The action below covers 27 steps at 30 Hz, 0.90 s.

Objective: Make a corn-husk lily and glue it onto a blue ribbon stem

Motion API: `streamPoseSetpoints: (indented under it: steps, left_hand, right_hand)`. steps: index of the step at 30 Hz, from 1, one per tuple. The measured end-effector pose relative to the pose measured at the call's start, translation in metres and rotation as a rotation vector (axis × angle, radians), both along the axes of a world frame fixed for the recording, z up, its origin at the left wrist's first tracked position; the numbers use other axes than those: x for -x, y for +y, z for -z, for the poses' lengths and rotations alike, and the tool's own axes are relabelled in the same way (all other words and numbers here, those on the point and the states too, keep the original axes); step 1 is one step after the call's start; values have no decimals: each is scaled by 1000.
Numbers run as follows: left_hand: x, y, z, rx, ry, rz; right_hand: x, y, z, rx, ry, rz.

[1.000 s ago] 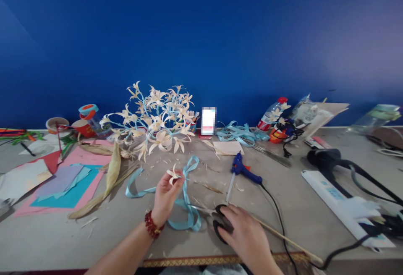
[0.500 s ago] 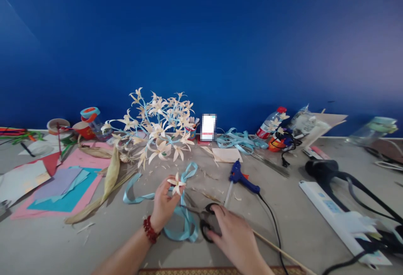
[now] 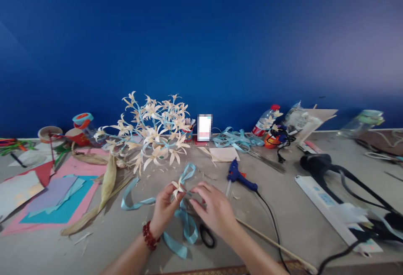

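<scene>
A cream star-shaped flower (image 3: 178,187) is pinched in my left hand (image 3: 165,203), which wears a red bead bracelet. My right hand (image 3: 212,208) is raised just right of the flower, thumb and forefinger apart, close to its stem; no object shows between them. Light blue ribbon (image 3: 189,226) loops behind and below the flower. Black-handled scissors (image 3: 208,236) lie on the table under my right hand, their blades mostly hidden. Behind stands a large bunch of similar flowers (image 3: 155,155) on blue stems.
A blue glue gun (image 3: 241,176) lies right of my hands, its cord running forward beside a thin wooden stick (image 3: 273,243). Farther right is a white power strip (image 3: 327,208). Coloured paper (image 3: 59,201) and dry husks (image 3: 108,182) lie left. A bottle (image 3: 266,120) leans near the blue wall.
My right hand has left the scissors and risen toward the flower in my left hand. The ribbon below has shifted. The whole view has moved slightly.
</scene>
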<state>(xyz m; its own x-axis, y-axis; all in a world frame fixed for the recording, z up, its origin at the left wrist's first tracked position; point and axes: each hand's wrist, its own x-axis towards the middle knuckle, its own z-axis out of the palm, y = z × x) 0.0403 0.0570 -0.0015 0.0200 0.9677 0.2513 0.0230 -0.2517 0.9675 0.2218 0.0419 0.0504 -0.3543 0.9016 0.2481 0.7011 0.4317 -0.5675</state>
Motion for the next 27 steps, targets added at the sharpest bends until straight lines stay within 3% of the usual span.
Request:
streamPoseSetpoints:
  steps: [5,10,16,20,27]
  left_hand:
    - [-2,-6,-3,-65,36,62]
    - [-6,-7,1,-117,116,55]
    - [-3,0,8,-65,98,-72]
    - [-2,0,6,-30,95,-83]
    - [-1,1,7,32,78,-89]
  right_hand:
    - [8,8,0,13,-29,-22]
    - [-5,19,1,91,62,-30]
    - [-28,86,0,-32,-89,96]
    - [-24,136,10,-61,-221,121]
    - [-8,165,43,-77,-344,132]
